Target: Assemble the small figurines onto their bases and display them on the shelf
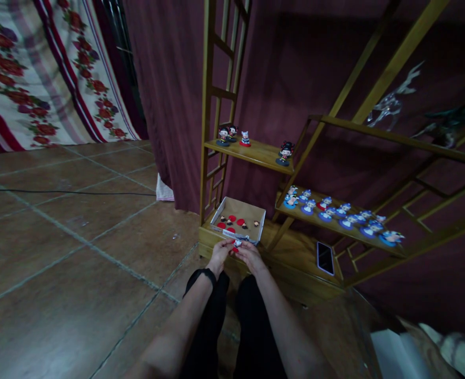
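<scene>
My left hand (219, 253) and my right hand (249, 255) meet in front of me, both pinching a small white figurine on a red base (237, 245). Just beyond them sits an open cardboard box (256, 226) on the lowest wooden shelf, holding several red bases and small dark figurine parts. A black band circles my left wrist. My legs in black trousers lie below my arms.
A wooden shelf unit (251, 152) holds three dark-haired figurines and a white one on red. A lower shelf (335, 221) carries a row of several blue-based figurines. A phone (325, 258) lies on the bottom board. Brown tiled floor spreads left, with a cable across it.
</scene>
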Action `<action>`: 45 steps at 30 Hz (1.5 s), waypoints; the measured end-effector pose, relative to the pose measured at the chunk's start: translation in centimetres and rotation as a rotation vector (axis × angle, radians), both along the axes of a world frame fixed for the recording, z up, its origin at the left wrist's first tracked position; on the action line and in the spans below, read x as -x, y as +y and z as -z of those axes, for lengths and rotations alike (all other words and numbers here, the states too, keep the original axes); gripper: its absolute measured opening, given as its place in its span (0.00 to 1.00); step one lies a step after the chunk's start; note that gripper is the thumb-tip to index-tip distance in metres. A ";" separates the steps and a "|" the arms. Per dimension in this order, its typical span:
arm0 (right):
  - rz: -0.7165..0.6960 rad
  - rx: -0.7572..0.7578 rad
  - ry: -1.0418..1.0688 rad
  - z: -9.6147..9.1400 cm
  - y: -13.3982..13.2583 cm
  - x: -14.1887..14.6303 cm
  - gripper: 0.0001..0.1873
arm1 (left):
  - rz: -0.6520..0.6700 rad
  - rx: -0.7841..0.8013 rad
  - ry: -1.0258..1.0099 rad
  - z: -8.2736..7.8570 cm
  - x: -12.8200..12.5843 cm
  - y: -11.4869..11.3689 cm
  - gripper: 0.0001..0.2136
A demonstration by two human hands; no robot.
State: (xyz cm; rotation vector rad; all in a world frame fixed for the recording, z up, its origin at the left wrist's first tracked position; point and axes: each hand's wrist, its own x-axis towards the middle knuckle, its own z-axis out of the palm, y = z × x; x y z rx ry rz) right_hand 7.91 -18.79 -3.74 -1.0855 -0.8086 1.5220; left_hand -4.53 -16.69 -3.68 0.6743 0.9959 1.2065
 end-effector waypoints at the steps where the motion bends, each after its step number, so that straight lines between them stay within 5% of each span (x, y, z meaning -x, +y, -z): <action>1: 0.001 -0.002 -0.018 0.0 0.0 0.0 0.18 | 0.001 -0.005 0.003 -0.1 0.0 0.0 0.14; 7: 0.032 -0.042 -0.158 0.6 0.2 0.5 0.14 | 0.022 -0.029 0.048 -0.3 0.1 0.0 0.12; 16: 0.174 -0.340 -0.417 0.9 0.5 1.7 0.10 | 0.058 -0.047 0.120 0.0 0.6 -0.1 0.13; 26: 0.229 -0.237 -0.281 -0.6 -1.4 1.7 0.12 | 0.086 0.004 0.055 -0.8 1.9 -0.2 0.18; 30: 0.154 -0.317 -0.280 -6.3 -1.0 2.1 0.11 | 0.084 -0.005 0.026 -0.8 2.5 0.1 0.18; 36: 0.048 -0.695 -0.406 -22.9 1.8 2.1 0.12 | 0.068 0.045 0.037 -0.6 2.9 0.6 0.15; 39: 0.105 -0.837 -0.517 -29.3 4.4 1.6 0.14 | 0.084 0.048 0.045 -0.9 3.1 0.7 0.14; 45: 0.303 -0.783 -0.882 -35.2 12.3 0.6 0.11 | 0.078 0.059 0.077 -1.1 3.1 0.8 0.15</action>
